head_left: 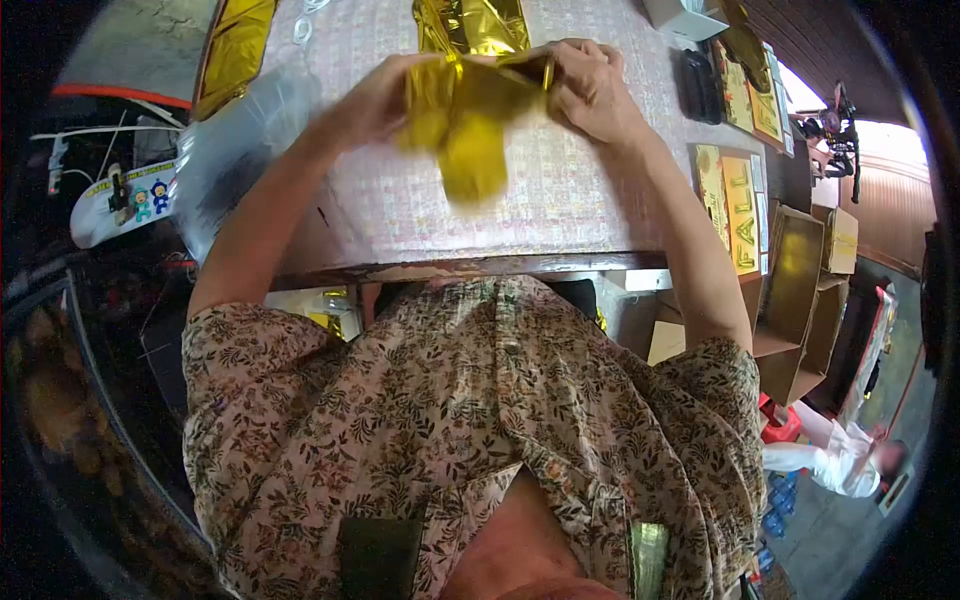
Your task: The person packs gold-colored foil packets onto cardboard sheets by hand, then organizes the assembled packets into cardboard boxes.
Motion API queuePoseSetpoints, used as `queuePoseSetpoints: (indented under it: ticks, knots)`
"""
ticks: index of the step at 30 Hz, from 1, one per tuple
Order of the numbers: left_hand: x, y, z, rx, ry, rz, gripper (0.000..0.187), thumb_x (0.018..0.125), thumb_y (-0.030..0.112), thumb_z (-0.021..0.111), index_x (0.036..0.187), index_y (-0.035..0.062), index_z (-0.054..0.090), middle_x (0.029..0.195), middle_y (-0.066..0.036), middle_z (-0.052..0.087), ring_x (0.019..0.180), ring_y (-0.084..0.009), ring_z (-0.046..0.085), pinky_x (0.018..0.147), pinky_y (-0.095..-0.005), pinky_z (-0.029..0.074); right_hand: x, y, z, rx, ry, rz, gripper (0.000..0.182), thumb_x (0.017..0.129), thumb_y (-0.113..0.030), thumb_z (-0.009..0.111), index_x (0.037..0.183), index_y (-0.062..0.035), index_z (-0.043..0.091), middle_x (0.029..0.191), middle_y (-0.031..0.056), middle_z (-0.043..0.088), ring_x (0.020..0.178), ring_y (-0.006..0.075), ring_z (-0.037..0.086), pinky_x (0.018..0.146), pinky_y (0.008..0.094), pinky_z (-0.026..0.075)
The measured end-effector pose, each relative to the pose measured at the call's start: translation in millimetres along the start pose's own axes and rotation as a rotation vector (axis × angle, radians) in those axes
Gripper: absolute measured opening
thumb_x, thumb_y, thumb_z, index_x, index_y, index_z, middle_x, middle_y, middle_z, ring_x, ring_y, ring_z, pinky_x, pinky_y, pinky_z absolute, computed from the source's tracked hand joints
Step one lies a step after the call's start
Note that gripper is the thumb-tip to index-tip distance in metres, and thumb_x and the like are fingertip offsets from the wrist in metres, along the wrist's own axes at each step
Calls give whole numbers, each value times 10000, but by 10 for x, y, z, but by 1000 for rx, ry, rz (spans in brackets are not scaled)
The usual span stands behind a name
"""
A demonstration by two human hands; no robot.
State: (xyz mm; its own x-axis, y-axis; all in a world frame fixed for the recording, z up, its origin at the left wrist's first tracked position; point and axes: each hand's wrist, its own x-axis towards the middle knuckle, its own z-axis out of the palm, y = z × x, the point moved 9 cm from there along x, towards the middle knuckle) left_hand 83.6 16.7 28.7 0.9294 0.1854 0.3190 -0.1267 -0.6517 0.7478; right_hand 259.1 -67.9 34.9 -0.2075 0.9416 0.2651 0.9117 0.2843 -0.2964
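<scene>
A shiny gold foil piece (pixel 475 150), blurred by motion, hangs between my two hands above the table. My left hand (pixel 385 95) is closed on its left side, the fingers partly hidden behind the foil. On the other side my right hand (pixel 590 90) pinches the foil's upper right edge with bent fingers. Behind them, more gold foil (pixel 495 25) lies on the patterned tablecloth (pixel 400 215) at the far side.
Another gold foil stack (pixel 238 50) and clear plastic (pixel 240 140) lie at the left. A black object (pixel 697 85), a white box (pixel 688 17) and "FALL" packages (pixel 742 210) are at the right. Cardboard boxes (pixel 795 290) stand beyond; a person (pixel 845 457) is farther off.
</scene>
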Motion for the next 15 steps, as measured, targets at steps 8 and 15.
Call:
queuePoseSetpoints:
  ticks: [8,15]
  knots:
    - [-96,-276,-160,-233,192,-555,610,1090,517,465,1441,23,533,1406,-46,579,1313,-173,506,1135,-310,364,12,252,51,409,188,241,264,874,-71,803,1136,-68,778,1170,72,716,1056,208,657,912,333,538]
    - [-111,-285,-164,-218,133,-624,662,1084,549,457,1446,-2,523,1406,-51,584,1311,-167,510,1133,-309,366,57,37,-8,217,178,165,196,900,-185,794,1080,-107,792,1119,28,726,1044,251,636,981,392,478]
